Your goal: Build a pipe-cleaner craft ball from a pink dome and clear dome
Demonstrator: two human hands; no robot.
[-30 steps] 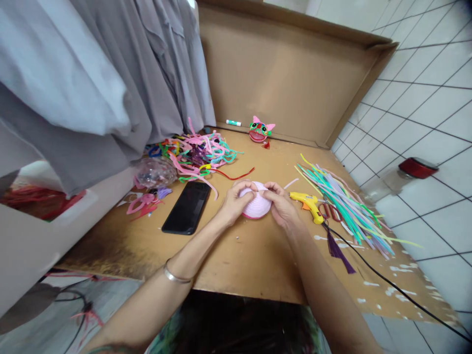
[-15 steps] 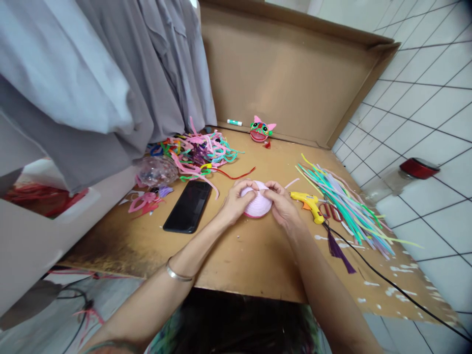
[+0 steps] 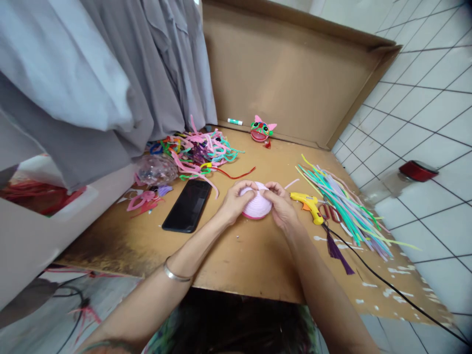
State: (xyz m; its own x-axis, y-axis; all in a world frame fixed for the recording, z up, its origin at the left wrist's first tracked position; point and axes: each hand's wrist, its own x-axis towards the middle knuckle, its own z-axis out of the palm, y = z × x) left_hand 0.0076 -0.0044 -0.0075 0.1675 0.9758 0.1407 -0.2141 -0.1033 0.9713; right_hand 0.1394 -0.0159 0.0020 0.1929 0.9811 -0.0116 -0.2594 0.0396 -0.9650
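A pale lilac dome (image 3: 258,206), ringed like coiled pipe cleaner and edged in dark pink below, is held just over the table. My left hand (image 3: 238,200) grips its left side, thumb and fingertips pressed at the top. On the right side, my right hand (image 3: 280,200) is closed on the dome too, its thumb close to the other one. Whatever small piece may lie between the fingertips is hidden. A loose pink strip (image 3: 292,184) shows just behind my right hand. Right of that hand lies a yellow glue gun (image 3: 309,204).
Red-handled scissors (image 3: 332,213), a bundle of pipe cleaners (image 3: 342,206) and a purple tassel (image 3: 337,251) lie on the right. On the left are a black phone (image 3: 187,205) and a tangled pipe cleaner heap (image 3: 201,150). A colourful animal head (image 3: 261,129) stands by the cardboard wall (image 3: 276,69).
Almost nothing differs. Both hands keep the same grip on the dome, and the view has shifted very slightly.
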